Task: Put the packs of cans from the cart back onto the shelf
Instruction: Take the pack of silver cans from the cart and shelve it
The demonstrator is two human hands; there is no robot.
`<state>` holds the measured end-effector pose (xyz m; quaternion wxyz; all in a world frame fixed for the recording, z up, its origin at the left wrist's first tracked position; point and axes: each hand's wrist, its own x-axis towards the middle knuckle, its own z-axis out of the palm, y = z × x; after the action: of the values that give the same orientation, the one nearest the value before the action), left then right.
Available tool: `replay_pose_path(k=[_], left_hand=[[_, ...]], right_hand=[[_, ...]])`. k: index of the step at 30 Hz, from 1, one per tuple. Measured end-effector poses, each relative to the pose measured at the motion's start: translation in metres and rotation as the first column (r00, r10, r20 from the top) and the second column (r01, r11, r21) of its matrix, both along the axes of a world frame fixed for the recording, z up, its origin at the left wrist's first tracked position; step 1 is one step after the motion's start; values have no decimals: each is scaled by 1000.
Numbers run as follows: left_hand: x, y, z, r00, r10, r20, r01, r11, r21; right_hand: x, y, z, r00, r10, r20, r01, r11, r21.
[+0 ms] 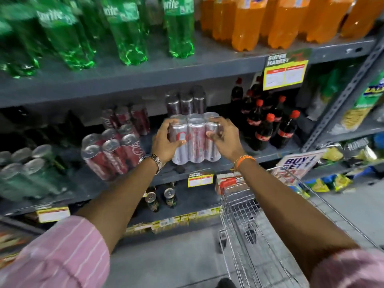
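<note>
got both hands on the silver six-pack (pixel 195 138), left hand (pixel 166 142) wrapped round its left end, right hand (pixel 223 138) clamped on the right end, fingers curled over the cans. pack's standing upright at the front edge of the middle shelf (pixel 207 167), long side running left-right along it, red packs (pixel 112 150) just to the left. looks like it just needs a straight push back. cart (pixel 249 215) sits below my right arm.

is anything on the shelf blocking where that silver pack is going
Nothing visible does. Both hands, left and right, hold the silver pack at the shelf's front edge. Another pack sits behind it, red packs to its left, cola bottles to its right.
</note>
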<state>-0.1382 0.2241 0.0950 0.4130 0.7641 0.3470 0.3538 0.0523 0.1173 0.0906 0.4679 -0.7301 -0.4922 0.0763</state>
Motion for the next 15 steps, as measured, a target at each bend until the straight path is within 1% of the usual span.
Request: replay_pose_path(k=[3,5,8,10,11,13,15], left_hand=[[0,9,-17,999,44,-9,-44,999,27],[0,11,-27,997,78,-10,-78,996,46],[0,14,-39,994,106,6,-106,987,119],[-1,16,-45,993,117,18,-118,985,128],[-2,17,-47,991,132,9,-132,985,109],[-1,18,-48,985,169,-24,-169,985,26],[-1,19,-48,980,191,-52,-195,977,-91]], right_hand=[[4,12,-20,998,37,44,-38,999,24],[5,18,-30,998,42,36,-44,998,52],[3,25,-42,998,68,16,-69,992,109],[1,25,-49,996,80,23,-83,988,129],[0,26,-51,996,82,32,-86,988,128],[-1,26,-53,997,76,20,-77,989,122],[-2,25,-52,997,47,-62,-38,990,133]])
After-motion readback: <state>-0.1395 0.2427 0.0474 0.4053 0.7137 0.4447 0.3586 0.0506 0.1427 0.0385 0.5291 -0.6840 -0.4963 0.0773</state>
